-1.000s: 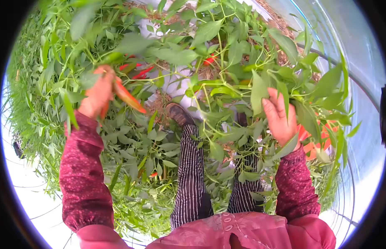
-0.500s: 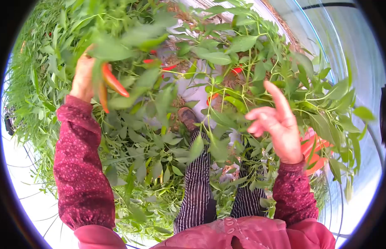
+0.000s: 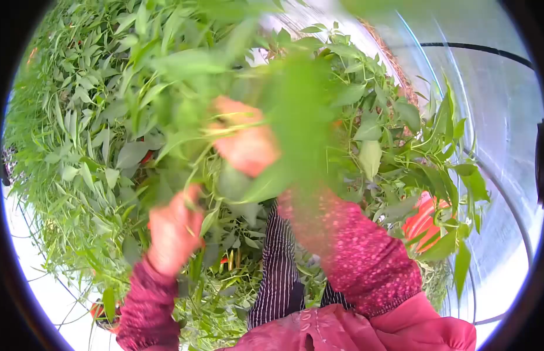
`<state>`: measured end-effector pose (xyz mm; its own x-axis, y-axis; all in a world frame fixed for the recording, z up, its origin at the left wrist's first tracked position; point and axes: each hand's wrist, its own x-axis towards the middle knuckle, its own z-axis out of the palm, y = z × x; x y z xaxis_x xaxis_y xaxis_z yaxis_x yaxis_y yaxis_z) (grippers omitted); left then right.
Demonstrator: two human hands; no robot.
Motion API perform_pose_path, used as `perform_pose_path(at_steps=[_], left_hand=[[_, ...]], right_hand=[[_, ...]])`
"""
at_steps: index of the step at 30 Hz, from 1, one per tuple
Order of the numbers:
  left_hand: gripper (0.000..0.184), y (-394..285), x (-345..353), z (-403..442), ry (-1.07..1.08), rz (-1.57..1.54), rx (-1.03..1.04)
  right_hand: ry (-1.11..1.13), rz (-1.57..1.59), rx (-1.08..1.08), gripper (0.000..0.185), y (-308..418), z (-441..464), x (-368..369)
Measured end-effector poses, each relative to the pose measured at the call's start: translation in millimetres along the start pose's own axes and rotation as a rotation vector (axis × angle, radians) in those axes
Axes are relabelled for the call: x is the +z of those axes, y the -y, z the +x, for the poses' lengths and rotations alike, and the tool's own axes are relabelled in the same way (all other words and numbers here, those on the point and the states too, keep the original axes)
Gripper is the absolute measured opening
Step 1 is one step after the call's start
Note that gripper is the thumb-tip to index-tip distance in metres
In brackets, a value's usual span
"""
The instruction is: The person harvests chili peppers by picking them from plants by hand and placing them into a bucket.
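Observation:
My left hand (image 3: 175, 231) is low on the left among the pepper plants, smeared by motion. Its fingers look bent, but whether peppers are in them cannot be made out. My right hand (image 3: 245, 140) reaches across to the middle, among thin green stems. It is blurred too, and leaves close to the camera (image 3: 301, 111) cover part of its wrist. A red chili pepper (image 3: 146, 157) shows between leaves above my left hand. Several small red and orange peppers (image 3: 231, 260) hang lower down, right of that hand.
Dense pepper foliage (image 3: 79, 146) fills the left side. A red-orange container or bag (image 3: 424, 222) stands partly behind leaves on the right. Translucent plastic sheeting (image 3: 494, 117) with a dark hose or pipe (image 3: 506, 199) lies beyond. A red object (image 3: 102, 313) is at lower left.
My left hand, which had red peppers at it, has come down and inward. My right hand has swung from the right to the middle, and the leaves have shifted.

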<state>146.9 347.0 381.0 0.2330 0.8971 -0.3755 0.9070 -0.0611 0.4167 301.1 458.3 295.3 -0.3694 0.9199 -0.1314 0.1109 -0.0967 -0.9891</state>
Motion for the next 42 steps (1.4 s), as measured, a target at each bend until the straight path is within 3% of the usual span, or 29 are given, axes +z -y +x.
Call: perform_pose_path(at_steps=[1, 3, 4, 5, 6, 7, 9, 11, 13, 15, 17, 19, 21, 22, 25, 27, 28, 31, 35, 37, 39, 42], left_hand=[[0.032, -9.1, -1.0, -9.8, 0.269, 0.163, 0.054], [0.019, -29.5, 28.7, -12.6, 0.021, 0.388, 0.301], [0.018, -33.0, 35.0, -14.3, 0.344, 0.556, 0.101], [0.022, -11.0, 46.6, -6.3, 0.149, 0.229, 0.153], [0.023, 15.3, 51.5, -0.7, 0.040, 0.106, 0.159], [0.024, 24.0, 52.7, 4.5, -0.006, 0.115, 0.129], [0.026, 40.4, 50.2, 9.9, -0.058, 0.140, 0.058], [0.028, 51.5, 47.3, 11.4, -0.117, 0.176, -0.008], [0.030, 61.6, 42.4, 9.9, -0.158, 0.196, -0.060], [0.032, 66.9, 40.2, 5.1, -0.183, 0.224, -0.113], [0.034, 70.9, 38.5, 1.1, -0.171, 0.266, -0.182], [0.044, 59.6, 28.3, 3.3, -0.012, 0.432, -0.388], [0.044, 81.0, 39.5, -14.8, -0.030, 0.379, -0.345], [0.044, 87.0, 45.1, -23.4, -0.028, 0.386, -0.360], [0.049, 90.2, 59.5, -47.5, 0.059, 0.361, -0.311], [0.048, 85.8, 73.2, -54.1, -0.125, 0.443, -0.120], [0.051, 87.4, 78.4, -64.6, -0.040, 0.331, -0.283], [0.052, 88.6, 84.8, -65.0, -0.141, 0.412, -0.203], [0.052, 85.4, 82.1, -66.2, -0.060, 0.409, -0.307], [0.052, 84.1, 81.4, -62.5, -0.105, 0.410, -0.201], [0.052, 84.5, 82.2, -62.7, -0.110, 0.411, -0.192], [0.050, 83.8, 83.5, -62.8, -0.116, 0.413, -0.187]], right_hand=[[-0.014, -0.016, 0.013, 0.027, 6.3, 4.0, 18.4], [0.064, -0.172, -0.046, 0.027, 28.9, 6.2, 43.5], [0.161, -0.210, -0.091, 0.027, 35.1, 6.0, 54.6], [0.265, -0.213, -0.097, 0.027, 40.5, 0.7, 67.2], [0.275, -0.353, -0.049, 0.027, 45.3, -3.9, 84.6], [0.271, -0.486, -0.016, 0.027, 54.9, -12.1, 93.3], [0.272, -0.433, -0.103, 0.033, 58.2, -13.6, 105.3], [0.482, -0.402, -0.116, 0.046, 65.4, -18.5, 97.2], [0.221, -0.402, -0.225, 0.046, 61.4, -28.7, 108.1], [0.278, -0.365, -0.222, 0.049, 60.5, -35.3, 81.8], [0.097, -0.367, -0.311, 0.045, 44.4, -42.2, 49.8], [0.361, -0.379, -0.028, 0.035, 18.0, -36.8, 3.4], [0.026, -0.418, -0.039, 0.022, -48.2, -33.5, -14.0], [0.019, -0.328, 0.036, 0.018, -81.3, -34.4, -16.1], [0.014, -0.256, 0.127, 0.014, -115.3, -32.9, -9.2], [0.014, -0.293, 0.115, 0.013, -126.5, -27.5, -1.9], [0.082, -0.400, 0.089, 0.013, -132.0, -23.4, 5.0], [0.275, -0.675, -0.004, 0.010, -137.9, -16.3, 36.3], [0.212, -0.662, -0.013, 0.007, -131.2, -3.4, 57.4], [0.178, -0.638, -0.049, 0.007, -131.6, -1.3, 59.8], [0.345, -0.813, -0.045, 0.010, -131.6, -1.7, 61.2], [0.312, -0.820, -0.120, 0.015, -129.2, -8.8, 60.5]])
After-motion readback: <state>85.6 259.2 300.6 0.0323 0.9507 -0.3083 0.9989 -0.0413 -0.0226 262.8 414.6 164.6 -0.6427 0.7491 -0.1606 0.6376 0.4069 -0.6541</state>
